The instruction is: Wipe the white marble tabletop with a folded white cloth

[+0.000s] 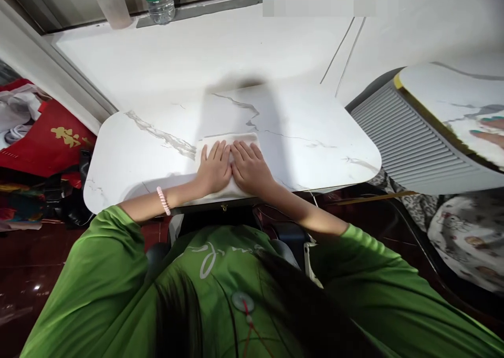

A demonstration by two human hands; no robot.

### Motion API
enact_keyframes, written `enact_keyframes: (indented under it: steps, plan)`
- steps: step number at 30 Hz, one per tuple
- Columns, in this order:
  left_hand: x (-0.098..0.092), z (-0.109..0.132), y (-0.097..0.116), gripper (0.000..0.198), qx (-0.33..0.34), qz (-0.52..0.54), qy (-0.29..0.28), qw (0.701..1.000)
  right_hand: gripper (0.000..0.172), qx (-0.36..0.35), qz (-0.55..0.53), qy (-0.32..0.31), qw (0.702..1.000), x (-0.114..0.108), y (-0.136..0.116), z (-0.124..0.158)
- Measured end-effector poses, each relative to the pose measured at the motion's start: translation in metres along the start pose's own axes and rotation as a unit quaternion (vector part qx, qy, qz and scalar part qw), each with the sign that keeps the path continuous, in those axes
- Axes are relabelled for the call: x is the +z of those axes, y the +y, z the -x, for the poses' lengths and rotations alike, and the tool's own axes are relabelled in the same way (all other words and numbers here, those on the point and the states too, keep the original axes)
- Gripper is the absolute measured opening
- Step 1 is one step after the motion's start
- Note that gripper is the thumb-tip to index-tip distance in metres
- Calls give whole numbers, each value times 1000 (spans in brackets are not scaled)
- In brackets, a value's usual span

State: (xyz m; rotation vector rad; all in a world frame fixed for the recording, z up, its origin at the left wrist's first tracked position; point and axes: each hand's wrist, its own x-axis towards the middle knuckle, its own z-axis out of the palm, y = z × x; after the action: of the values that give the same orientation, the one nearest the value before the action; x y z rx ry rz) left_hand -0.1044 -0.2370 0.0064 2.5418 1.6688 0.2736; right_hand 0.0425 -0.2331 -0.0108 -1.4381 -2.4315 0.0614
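A folded white cloth [226, 137] lies at the front edge of the white marbled table [323, 158]. My left hand [215, 169] rests flat on its left half, fingers stretched forward and a little apart. Beside it my right hand [250, 170] presses flat on the right half, also with fingers extended. The two hands touch or nearly touch along their inner sides. Much of the cloth is hidden beneath them. On my left wrist sits a pink coiled band [163, 201].
A clear water bottle [160, 9] and a frosted bottle [112, 6] stand on the ledge behind. At right is a ribbed cabinet [429, 132], where another person's hand [490, 132] rests on something white. Red bags [51, 135] are at left, a patterned bag [468, 237] at lower right.
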Motion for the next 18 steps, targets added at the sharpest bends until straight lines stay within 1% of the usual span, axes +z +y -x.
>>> enact_keyframes:
  steps: [1,3,5,7,9,11,15,18]
  plan:
    - [1,3,6,54,4,4,-2,1000,56,7,1,-2,1000,-3,0,6]
    - [1,4,12,55,12,10,-7,1000,56,16,-1,-3,1000,-5,2,9]
    - [1,-3,12,55,5,11,-10,1000,55,13,-5,-2,1000,-4,7,1]
    - [2,-18,6,55,-11,10,-8,1000,54,0,-12,0,1000,0,16,-18]
    - [3,-41,-4,55,-28,10,-3,1000,53,-12,-17,5,1000,5,29,-44]
    - [4,-71,-18,54,-39,10,2,999,51,-15,-18,12,1000,12,45,-74]
    - [6,-135,-49,53,-39,10,14,999,47,0,-14,24,1000,24,74,-138]
    - [5,-171,-66,53,-41,2,22,999,45,17,-11,30,999,29,88,-174]
